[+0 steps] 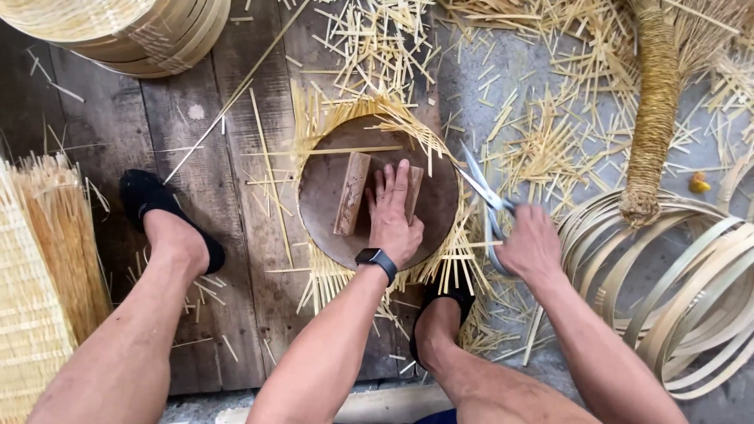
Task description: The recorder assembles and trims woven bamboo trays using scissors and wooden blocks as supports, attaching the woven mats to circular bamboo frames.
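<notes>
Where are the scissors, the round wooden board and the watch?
scissors (481,188), head view, on the metal blades.
round wooden board (322,196), head view, on its bare left part.
watch (375,257), head view, on its black face, left wrist.

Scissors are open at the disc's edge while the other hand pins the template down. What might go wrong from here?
1. The left hand presses the wooden disc close to the open scissors in the right hand; a slip could nick the fingers.
2. If the disc shifts on the woven mat, the trimmed edge may come out uneven.
3. Cut strips litter the floor around the feet, so footing might slide.
</notes>
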